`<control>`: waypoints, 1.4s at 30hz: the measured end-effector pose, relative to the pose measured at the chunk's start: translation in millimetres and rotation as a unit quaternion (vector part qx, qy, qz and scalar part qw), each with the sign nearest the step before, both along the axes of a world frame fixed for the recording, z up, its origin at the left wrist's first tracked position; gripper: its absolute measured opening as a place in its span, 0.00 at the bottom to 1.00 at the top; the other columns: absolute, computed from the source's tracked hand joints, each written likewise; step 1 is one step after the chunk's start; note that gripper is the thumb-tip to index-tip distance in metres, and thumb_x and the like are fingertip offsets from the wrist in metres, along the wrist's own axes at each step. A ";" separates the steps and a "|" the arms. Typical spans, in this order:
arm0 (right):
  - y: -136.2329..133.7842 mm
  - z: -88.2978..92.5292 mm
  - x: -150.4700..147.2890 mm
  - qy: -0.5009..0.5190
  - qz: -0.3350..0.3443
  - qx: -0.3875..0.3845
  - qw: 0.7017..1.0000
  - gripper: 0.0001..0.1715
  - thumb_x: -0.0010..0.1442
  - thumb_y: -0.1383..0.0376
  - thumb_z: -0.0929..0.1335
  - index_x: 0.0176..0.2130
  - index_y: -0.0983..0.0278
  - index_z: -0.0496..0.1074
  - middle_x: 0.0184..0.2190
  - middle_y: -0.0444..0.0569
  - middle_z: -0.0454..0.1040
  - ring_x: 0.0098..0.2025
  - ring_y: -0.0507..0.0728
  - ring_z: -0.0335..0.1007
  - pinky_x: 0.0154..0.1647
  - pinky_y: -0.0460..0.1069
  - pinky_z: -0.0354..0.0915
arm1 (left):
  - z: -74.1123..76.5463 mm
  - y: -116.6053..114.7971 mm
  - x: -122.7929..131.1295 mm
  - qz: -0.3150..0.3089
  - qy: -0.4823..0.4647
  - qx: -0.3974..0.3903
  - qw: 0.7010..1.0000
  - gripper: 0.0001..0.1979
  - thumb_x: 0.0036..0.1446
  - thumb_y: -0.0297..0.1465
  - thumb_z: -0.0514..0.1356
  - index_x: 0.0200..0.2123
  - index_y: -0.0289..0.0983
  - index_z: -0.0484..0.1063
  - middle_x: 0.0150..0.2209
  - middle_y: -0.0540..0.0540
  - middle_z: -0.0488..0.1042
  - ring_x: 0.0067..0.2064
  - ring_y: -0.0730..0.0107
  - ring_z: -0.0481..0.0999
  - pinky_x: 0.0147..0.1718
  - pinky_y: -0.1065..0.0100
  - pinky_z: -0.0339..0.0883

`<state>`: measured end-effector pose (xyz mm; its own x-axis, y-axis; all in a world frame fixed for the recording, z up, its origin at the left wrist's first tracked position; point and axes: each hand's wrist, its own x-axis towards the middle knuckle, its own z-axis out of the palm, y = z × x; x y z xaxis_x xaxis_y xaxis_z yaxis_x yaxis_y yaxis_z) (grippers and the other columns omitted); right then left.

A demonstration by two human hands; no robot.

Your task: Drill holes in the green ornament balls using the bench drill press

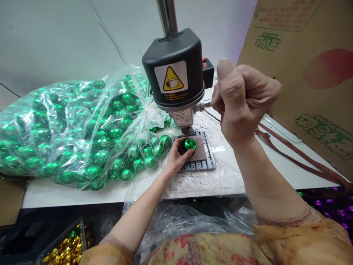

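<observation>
My left hand (176,156) is closed around a shiny green faceted ball (190,144), thumb and fingers on either side of it. The ball rests on a brownish square pad (202,149) on the slotted metal base plate (211,158) of a small bench press, which looks like a drill press (173,48). Directly over the ball is the machine's chuck (186,129); the tip below it is hard to make out. Higher up on the right, my right hand (242,99) is wrapped around the machine's side lever (204,105), most of which the fist hides.
Left of the machine lies a big clear plastic bag (82,129) of green balls. A large cardboard box (309,73) stands at the right, with brown straps (298,152) beside it. Dark shavings litter the white table (228,176). Below sit gold balls (64,248) in a bin and purple balls (331,209).
</observation>
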<state>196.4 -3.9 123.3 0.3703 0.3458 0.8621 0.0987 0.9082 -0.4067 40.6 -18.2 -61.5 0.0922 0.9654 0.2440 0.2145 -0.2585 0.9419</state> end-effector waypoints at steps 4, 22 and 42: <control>-1.2 -9.4 -0.2 0.007 -0.001 0.011 1.000 0.27 0.64 0.61 0.68 0.16 0.62 0.59 0.12 0.37 0.55 0.15 0.44 0.50 0.17 0.48 0.50 | -1.5 0.7 -0.4 -0.006 -0.016 -0.004 1.000 0.26 0.53 0.41 0.70 0.51 0.39 0.69 0.48 0.43 0.75 0.50 0.61 0.76 0.52 0.60 0.70; 4.1 -41.5 -2.4 0.013 -0.037 0.117 0.992 0.28 0.62 0.69 0.66 0.15 0.65 0.53 0.11 0.37 0.51 0.14 0.43 0.49 0.16 0.47 0.45 | -1.7 0.4 -0.5 -0.018 -0.016 0.005 1.000 0.26 0.55 0.43 0.69 0.52 0.39 0.68 0.50 0.42 0.75 0.52 0.61 0.77 0.53 0.60 0.71; 13.6 -61.6 1.2 -0.013 -0.047 0.192 0.980 0.27 0.56 0.75 0.67 0.16 0.63 0.49 0.12 0.36 0.50 0.13 0.44 0.47 0.14 0.47 0.49 | -2.7 0.1 -1.1 -0.019 -0.011 0.006 1.000 0.25 0.55 0.42 0.69 0.52 0.40 0.68 0.52 0.42 0.75 0.54 0.60 0.76 0.55 0.59 0.70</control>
<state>197.6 9.7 61.7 0.3613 -0.0408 0.9316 0.1950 0.9803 -0.0327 39.5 -18.0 -64.2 0.1232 0.9583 0.2579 0.1827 -0.2774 0.9432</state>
